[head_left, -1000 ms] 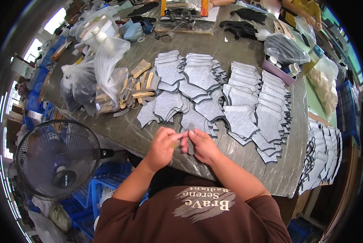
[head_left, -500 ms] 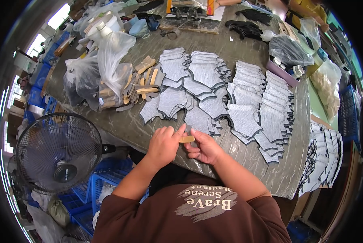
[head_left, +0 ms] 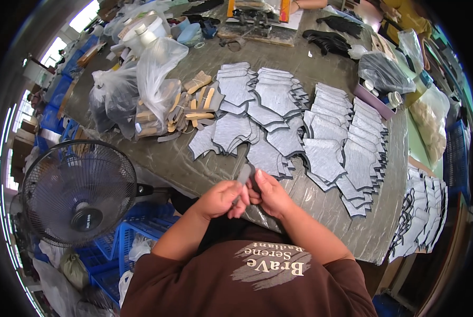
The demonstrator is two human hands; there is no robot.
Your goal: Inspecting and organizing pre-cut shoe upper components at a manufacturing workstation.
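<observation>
Left hand (head_left: 221,199): you're pinching grey strip (head_left: 244,174).
Right hand (head_left: 272,194): you're gripping dark strip (head_left: 254,179).
Both: hovering by tabletop's (head_left: 189,177) near edge.

- Before us, cut pieces (head_left: 323,156) overlap across the table (head_left: 382,224).
- To our left, strips (head_left: 200,115) lie between pieces and plastic bags (head_left: 160,66).
- Nearer, left, a fan (head_left: 83,203) stands beside the table.
- Right of the pieces, a box (head_left: 372,102) holds bottles (head_left: 394,99).
</observation>
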